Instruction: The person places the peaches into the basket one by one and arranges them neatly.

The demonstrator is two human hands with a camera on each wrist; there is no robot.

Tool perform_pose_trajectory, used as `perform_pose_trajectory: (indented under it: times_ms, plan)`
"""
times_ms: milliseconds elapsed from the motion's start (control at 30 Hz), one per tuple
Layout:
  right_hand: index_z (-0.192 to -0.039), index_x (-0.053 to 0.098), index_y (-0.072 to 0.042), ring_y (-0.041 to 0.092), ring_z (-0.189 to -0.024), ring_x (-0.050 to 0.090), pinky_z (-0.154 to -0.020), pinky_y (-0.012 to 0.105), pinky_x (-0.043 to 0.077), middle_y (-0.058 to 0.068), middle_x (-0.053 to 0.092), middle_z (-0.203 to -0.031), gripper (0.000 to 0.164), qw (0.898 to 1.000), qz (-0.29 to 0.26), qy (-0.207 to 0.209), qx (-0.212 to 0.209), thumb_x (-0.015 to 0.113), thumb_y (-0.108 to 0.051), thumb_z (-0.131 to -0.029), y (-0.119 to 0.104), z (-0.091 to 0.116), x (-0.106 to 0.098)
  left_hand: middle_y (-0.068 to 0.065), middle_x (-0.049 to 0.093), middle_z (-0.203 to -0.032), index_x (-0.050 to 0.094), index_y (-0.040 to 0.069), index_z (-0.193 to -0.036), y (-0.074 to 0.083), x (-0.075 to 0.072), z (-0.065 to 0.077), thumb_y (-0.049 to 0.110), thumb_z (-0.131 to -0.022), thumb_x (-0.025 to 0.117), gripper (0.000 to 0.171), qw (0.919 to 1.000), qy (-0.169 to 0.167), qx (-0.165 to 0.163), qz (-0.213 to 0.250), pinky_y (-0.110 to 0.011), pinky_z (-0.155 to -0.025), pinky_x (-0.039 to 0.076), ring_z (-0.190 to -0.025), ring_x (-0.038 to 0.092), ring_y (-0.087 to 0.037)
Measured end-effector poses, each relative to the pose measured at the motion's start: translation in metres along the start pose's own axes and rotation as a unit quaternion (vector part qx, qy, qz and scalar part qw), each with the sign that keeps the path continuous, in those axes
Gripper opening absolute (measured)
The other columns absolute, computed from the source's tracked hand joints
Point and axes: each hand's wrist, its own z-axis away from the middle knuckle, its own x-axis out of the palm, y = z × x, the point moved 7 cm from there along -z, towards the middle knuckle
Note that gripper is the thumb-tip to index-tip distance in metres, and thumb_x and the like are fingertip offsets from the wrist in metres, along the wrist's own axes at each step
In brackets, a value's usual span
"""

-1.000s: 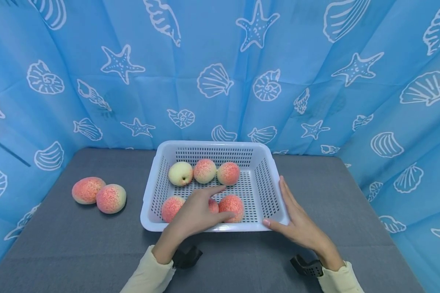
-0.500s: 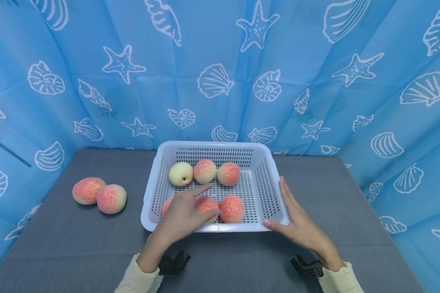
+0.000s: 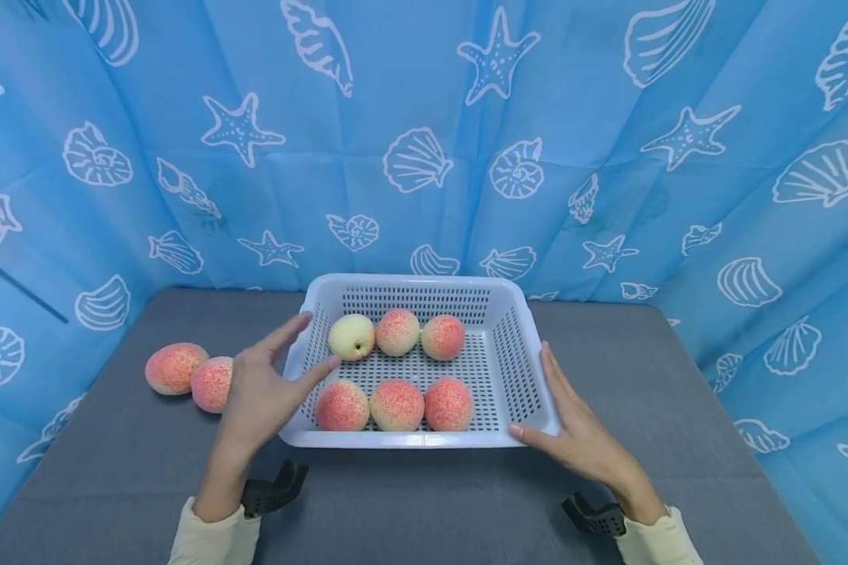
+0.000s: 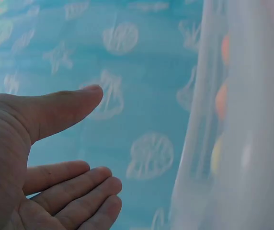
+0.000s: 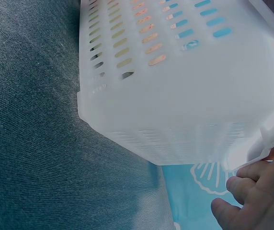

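A white plastic basket (image 3: 424,440) holds several peaches in two rows. A pale yellow peach (image 3: 352,337) lies at the back left, and a red-speckled peach (image 3: 342,406) at the front left. My left hand (image 3: 257,392) is over the basket's left edge, fingers and thumb spread with nothing between them. It partly hides a peach (image 3: 212,384) on the table; another peach (image 3: 175,368) lies beside that one. My right hand (image 3: 583,439) holds the basket's front right corner, thumb on the front rim and fingers along the right side.
A grey cloth covers the table (image 3: 424,510). Behind it and along both sides hangs a blue curtain (image 3: 424,94) with white shells and starfish. Each wrist carries a black camera mount (image 3: 275,488). The basket's right part shows its bare slotted floor (image 3: 491,377).
My left hand has moved left, out from above the front row of peaches to the basket's left edge, bringing that row into full view. My right hand has stayed at the basket's corner.
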Motion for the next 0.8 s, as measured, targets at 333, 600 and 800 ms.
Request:
perform_pose_trajectory:
  times_ms: [333,600,800]
  plan:
    - [-0.161,-0.008,-0.039,0.045,-0.121,0.058,-0.083,0.042,0.059,0.016,-0.006,-0.169,0.119,1.0,-0.003,-0.002,0.001,0.083,-0.025,-0.086,0.001,0.0,0.001,-0.016,0.051,-0.149,0.051,0.005,-0.149,-0.054,-0.064,0.004,0.024,-0.082,0.088,0.079,0.9892,0.104,-0.1,-0.025,-0.059,-0.11,0.035,-0.139,0.046,-0.036]
    - [-0.161,-0.009,-0.039,0.046,-0.121,0.058,-0.082,0.042,0.059,0.017,-0.005,-0.169,0.119,1.0,-0.011,-0.004,-0.001,0.083,-0.024,-0.086,0.001,0.0,0.001,-0.019,0.048,-0.151,0.044,0.006,-0.154,-0.103,-0.081,0.013,0.035,-0.084,0.085,0.085,0.9847,0.066,-0.153,-0.051,-0.059,-0.107,0.037,-0.139,0.044,-0.04]
    - [-0.161,-0.009,-0.036,0.038,-0.119,0.06,-0.085,0.039,0.057,0.015,-0.005,-0.169,0.118,1.0,0.007,-0.003,-0.012,0.082,-0.025,-0.087,-0.001,0.0,-0.001,-0.026,0.052,-0.145,0.045,-0.003,-0.15,-0.127,-0.082,0.017,0.033,-0.083,0.086,0.086,0.9864,0.015,-0.143,-0.079,-0.044,-0.102,0.044,-0.132,0.05,-0.045]
